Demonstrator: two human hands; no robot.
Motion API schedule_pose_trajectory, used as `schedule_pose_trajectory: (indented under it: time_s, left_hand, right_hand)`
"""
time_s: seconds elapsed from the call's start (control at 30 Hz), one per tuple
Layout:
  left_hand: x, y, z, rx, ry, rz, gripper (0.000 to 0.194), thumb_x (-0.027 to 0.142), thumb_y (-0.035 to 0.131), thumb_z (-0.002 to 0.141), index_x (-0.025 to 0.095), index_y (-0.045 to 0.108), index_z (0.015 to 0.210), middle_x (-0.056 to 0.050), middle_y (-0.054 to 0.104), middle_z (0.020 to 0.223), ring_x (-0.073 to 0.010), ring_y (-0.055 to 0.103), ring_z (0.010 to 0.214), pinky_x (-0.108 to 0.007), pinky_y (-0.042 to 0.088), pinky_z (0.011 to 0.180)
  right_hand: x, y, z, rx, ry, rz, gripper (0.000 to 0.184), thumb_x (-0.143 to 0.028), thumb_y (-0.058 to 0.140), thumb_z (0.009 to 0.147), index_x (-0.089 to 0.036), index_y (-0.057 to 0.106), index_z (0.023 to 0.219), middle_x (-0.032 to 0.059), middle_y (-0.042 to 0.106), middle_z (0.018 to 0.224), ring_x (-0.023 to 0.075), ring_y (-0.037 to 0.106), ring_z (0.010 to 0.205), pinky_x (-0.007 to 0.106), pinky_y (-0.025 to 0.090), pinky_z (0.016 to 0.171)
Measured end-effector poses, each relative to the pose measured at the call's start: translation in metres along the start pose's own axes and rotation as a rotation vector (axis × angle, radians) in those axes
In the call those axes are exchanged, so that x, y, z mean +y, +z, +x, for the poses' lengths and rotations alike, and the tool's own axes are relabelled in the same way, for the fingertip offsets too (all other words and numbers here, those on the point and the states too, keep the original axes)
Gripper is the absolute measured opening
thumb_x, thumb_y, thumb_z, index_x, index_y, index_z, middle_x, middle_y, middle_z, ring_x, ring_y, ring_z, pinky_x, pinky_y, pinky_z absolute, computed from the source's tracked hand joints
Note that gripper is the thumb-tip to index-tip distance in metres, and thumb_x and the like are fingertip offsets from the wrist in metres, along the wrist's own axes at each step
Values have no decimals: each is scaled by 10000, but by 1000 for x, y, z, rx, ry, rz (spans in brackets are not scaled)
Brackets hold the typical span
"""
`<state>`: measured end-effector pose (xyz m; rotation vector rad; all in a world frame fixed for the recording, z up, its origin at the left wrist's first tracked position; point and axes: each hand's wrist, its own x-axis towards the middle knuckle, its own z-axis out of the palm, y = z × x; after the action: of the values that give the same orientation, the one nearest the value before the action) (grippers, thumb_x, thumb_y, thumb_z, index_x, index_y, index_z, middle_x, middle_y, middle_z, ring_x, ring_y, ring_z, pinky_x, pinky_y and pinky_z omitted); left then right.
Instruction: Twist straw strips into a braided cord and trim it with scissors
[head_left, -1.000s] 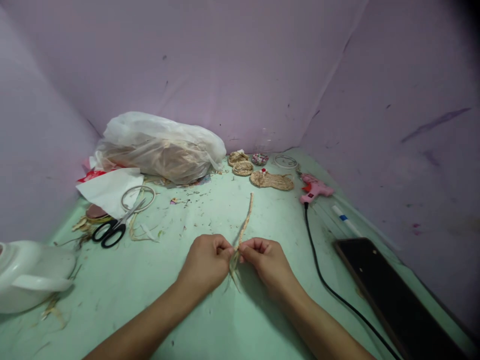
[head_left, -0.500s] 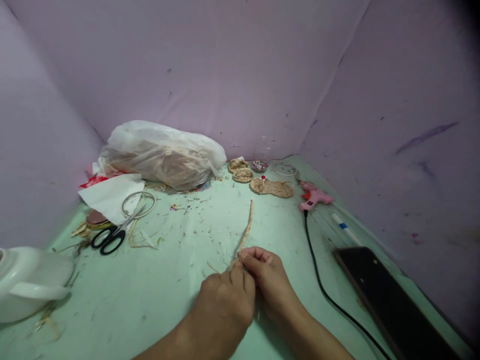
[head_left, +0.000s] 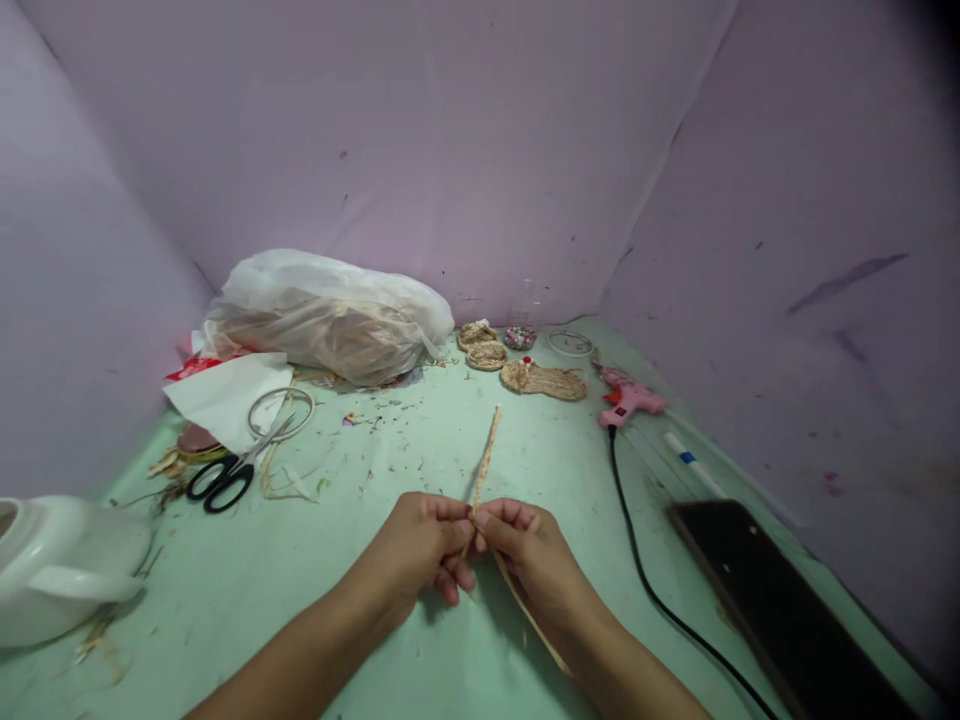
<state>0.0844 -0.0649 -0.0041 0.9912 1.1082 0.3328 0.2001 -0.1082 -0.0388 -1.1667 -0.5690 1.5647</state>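
A thin tan braid of dried fibre [head_left: 487, 455] points away from me over the pale green tabletop. At its near end, my left hand [head_left: 431, 545] pinches it between thumb and forefinger, the other fingers loosely curled below. Close against it, my right hand [head_left: 529, 545] pinches the same spot with thumb and forefinger. One loose strand [head_left: 536, 628] trails from there toward me, under the right wrist. Exactly which strands sit in which fingertips is hidden.
Black-handled scissors [head_left: 232, 475], a tape roll [head_left: 281, 414] and a white jug [head_left: 71, 560] stand left. Behind are a stuffed plastic bag [head_left: 337, 320] and a woven slipper sole [head_left: 544, 379]. A pink glue gun [head_left: 630, 397], its cord and a phone [head_left: 772, 600] lie right.
My left hand has moved left and turned, from lying over the right fingers to pinching beside them. A loose strand now shows under the right hand. The braid's far tip has shifted slightly left.
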Motion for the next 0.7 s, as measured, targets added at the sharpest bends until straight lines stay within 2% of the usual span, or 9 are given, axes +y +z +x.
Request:
schedule_pose_trajectory:
  time_s: [0.03, 0.1, 0.23, 0.37, 0.53, 0.7]
  left_hand:
    - [-2, -1, 3, -37, -4, -23, 164, 230, 571, 627, 78, 601, 682, -1, 531, 510, -67, 458, 369, -166, 321, 321]
    - [-5, -3, 6, -31, -5, -10, 144, 229, 585, 602, 95, 566, 550, 16, 489, 444, -51, 417, 341, -156, 291, 305]
    - [-5, -5, 9, 86, -19, 107, 102, 204, 553, 573, 117, 559, 519, 42, 434, 357, -45, 328, 282, -170, 199, 281]
    - [-4, -5, 11, 70, 14, 155, 92, 189, 513, 546, 126, 562, 499, 72, 350, 321, -28, 218, 285, -193, 110, 325]
    - [-7, -7, 13, 49, 132, 208, 105, 214, 527, 522, 120, 567, 497, 49, 407, 393, -47, 264, 386, -210, 167, 404]
    - [-14, -6, 15, 133, 205, 204, 96, 203, 497, 522, 138, 499, 451, 55, 375, 401, -60, 286, 423, -215, 212, 434]
  right_hand:
    - [1, 0, 0, -22, -19, -2, 239, -335, 635, 640, -157, 518, 531, -13, 528, 460, 94, 455, 409, 238, 346, 479]
    - [2, -1, 2, -18, -52, -58, 227, -307, 623, 653, -154, 525, 517, -1, 544, 480, 104, 483, 452, 244, 364, 518]
    - [7, -4, 5, 117, -134, -278, 157, -238, 602, 656, -140, 574, 536, 10, 562, 511, 106, 475, 496, 231, 339, 514]
    - [7, -5, 5, 140, -189, -407, 140, -199, 556, 674, -135, 612, 562, 5, 560, 510, 103, 458, 496, 226, 327, 503]
    - [0, -6, 1, 85, -227, -503, 158, -220, 545, 690, -135, 636, 592, 25, 594, 537, 125, 497, 526, 242, 363, 526]
    - [-6, -10, -2, 131, -339, -768, 159, -231, 548, 705, -167, 693, 708, 47, 670, 690, 161, 571, 643, 262, 411, 595]
